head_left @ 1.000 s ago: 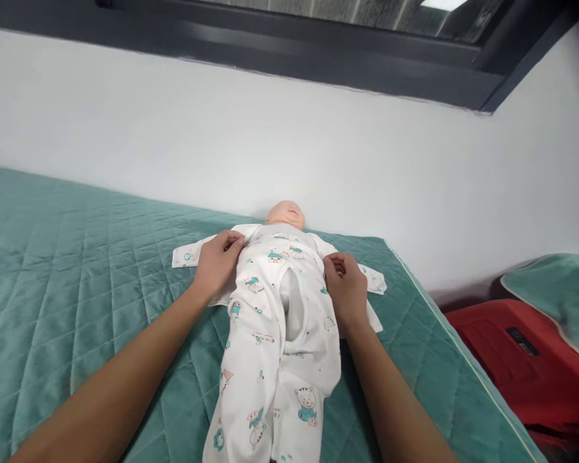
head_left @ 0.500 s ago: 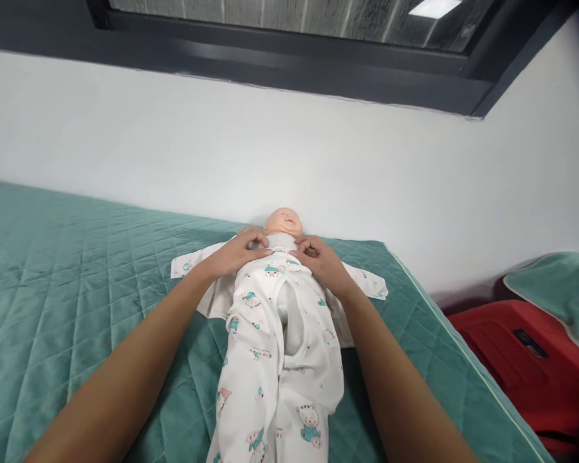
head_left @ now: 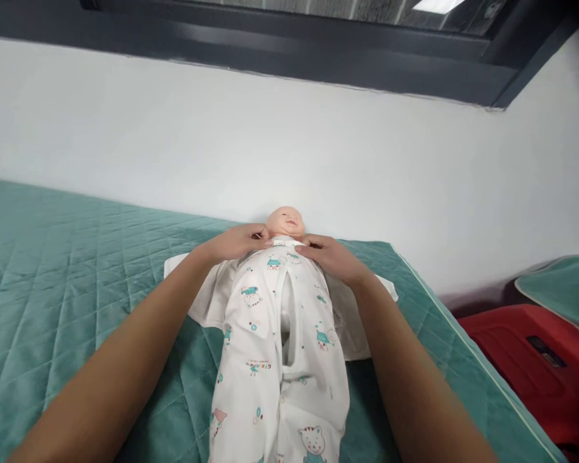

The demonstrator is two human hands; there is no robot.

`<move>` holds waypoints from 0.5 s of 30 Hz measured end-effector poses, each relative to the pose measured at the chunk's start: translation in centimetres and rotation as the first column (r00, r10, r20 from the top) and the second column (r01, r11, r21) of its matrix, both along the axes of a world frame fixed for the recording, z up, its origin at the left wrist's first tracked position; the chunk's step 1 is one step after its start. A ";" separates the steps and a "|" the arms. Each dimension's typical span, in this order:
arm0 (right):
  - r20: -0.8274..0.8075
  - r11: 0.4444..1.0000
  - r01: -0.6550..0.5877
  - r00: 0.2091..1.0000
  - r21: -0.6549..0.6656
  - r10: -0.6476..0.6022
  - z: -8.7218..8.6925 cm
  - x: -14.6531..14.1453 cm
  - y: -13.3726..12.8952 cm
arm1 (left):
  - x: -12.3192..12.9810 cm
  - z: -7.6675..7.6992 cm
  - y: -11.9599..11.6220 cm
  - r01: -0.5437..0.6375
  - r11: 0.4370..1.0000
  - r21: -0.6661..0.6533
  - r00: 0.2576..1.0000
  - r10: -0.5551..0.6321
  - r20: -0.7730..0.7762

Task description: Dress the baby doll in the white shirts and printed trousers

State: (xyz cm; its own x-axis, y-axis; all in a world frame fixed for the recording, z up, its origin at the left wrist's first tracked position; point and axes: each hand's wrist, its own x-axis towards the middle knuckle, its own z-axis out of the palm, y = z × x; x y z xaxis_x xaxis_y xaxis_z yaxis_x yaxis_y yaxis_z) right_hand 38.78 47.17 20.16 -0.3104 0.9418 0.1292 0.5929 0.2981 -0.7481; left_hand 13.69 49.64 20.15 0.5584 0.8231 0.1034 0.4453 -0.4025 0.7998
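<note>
A baby doll (head_left: 286, 222) lies on its back, its head by the wall. White printed trousers (head_left: 251, 328) cover its legs and body up to the upper chest, with an open slit at the crotch. Under them a white top (head_left: 354, 321) is spread out, its sleeves to both sides. My left hand (head_left: 244, 240) pinches the trousers' waistband at the left of the doll's neck. At the right of the neck my right hand (head_left: 325, 252) grips the same band, thumb in front; some fingertips are hidden.
The doll rests on a green quilted bed cover (head_left: 101, 257) against a white wall (head_left: 222, 141). Below right of the bed edge stands a red plastic object (head_left: 521, 360) with a green cloth (head_left: 560, 289) over it. A dark window frame (head_left: 270, 48) runs above.
The waistband has moved up to the doll's neck, covering the pale chest area seen before. Both hands have closed in at the band, and the view has shifted slightly.
</note>
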 end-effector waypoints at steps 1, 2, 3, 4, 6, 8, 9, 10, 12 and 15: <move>0.015 0.998 0.052 0.998 0.030 -0.053 -0.3 -0.4 0.3 | 0.2 -0.2 0.2 -0.033 0.999 0.004 0.999 0.033 -0.001; 0.023 0.993 0.101 0.994 0.068 -0.103 -0.7 -0.8 0.7 | 0.5 -0.4 0.4 -0.068 0.998 0.017 0.998 0.068 -0.004; 0.024 0.983 0.148 0.988 0.105 -0.151 -1.1 -1.1 1.0 | 0.7 -0.6 0.6 -0.109 0.993 0.037 0.994 0.109 -0.011; 0.021 0.972 0.190 0.981 0.135 -0.195 -1.5 -1.5 1.2 | 1.0 -0.9 0.8 -0.152 0.986 0.063 0.988 0.153 -0.022; 0.006 0.949 0.268 0.962 0.168 -0.273 -2.3 -1.9 1.5 | 1.6 -1.5 1.1 -0.242 0.962 0.125 0.967 0.250 -0.046; -0.031 0.923 0.341 0.939 0.179 -0.341 -3.1 -2.0 1.5 | 2.1 -2.2 1.3 -0.320 0.931 0.175 0.941 0.334 -0.054; -0.065 0.911 0.371 0.929 0.180 -0.365 -3.5 -2.0 1.5 | 2.4 -2.5 1.4 -0.346 0.919 0.189 0.932 0.360 -0.045; -0.108 0.903 0.390 0.920 0.181 -0.376 -3.8 -1.9 1.5 | 2.5 -2.8 1.3 -0.364 0.911 0.192 0.926 0.376 -0.025; -0.199 0.900 0.393 0.913 0.188 -0.357 -4.3 -1.7 1.4 | 2.6 -3.5 1.2 -0.382 0.904 0.189 0.924 0.380 0.048; -0.259 0.908 0.330 0.929 0.260 -0.263 -4.8 -1.2 0.7 | 2.3 -4.5 0.5 -0.349 0.899 0.264 0.937 0.327 0.124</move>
